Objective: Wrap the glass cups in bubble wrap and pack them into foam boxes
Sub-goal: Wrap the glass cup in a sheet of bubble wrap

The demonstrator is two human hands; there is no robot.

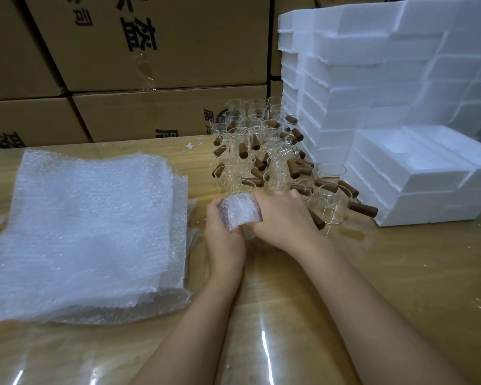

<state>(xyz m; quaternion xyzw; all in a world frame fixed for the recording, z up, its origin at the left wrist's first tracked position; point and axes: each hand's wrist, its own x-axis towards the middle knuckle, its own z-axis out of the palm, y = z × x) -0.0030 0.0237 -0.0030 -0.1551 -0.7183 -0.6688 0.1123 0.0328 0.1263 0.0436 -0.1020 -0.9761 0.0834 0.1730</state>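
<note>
A glass cup wrapped in bubble wrap [240, 211] sits between both my hands just above the table. My left hand [222, 234] grips the bundle from the left and below. My right hand [282, 218] curls over its right side, its fingers tucked into the wrap. Behind them stand several bare glass cups with brown wooden handles [261, 151], some stacked. A thick pile of bubble wrap sheets [86, 226] lies at the left. An open foam box [411, 165] rests on other foam boxes at the right.
A tall stack of white foam boxes [372, 68] fills the back right. Brown cardboard cartons [150, 65] wall off the back. The wooden table [386, 273] is covered in shiny clear film. One cup's wooden handle [363, 209] points toward the foam boxes.
</note>
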